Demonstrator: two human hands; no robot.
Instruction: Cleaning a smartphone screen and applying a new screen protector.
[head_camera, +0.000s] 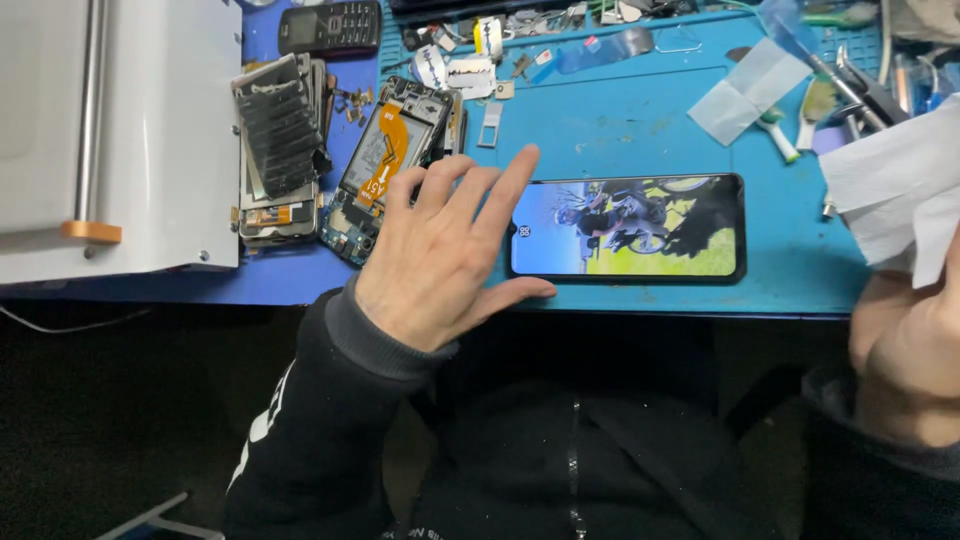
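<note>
A black smartphone (628, 228) lies flat on the blue work mat (620, 120) with its screen lit, showing a colourful picture. My left hand (445, 255) is spread open just left of the phone, fingers apart, thumb by the phone's lower left corner and fingertips at its left end. My right hand (905, 350) is at the right edge of the view, closed on a crumpled white tissue (895, 190) that hangs over the mat's right side.
Opened phone bodies and a circuit board with an orange flex cable (385, 160) lie left of the hand. A white machine (110, 130) fills the far left. An old keypad phone (330, 25), tweezers (850, 85), small parts and plastic film (750, 85) litter the back.
</note>
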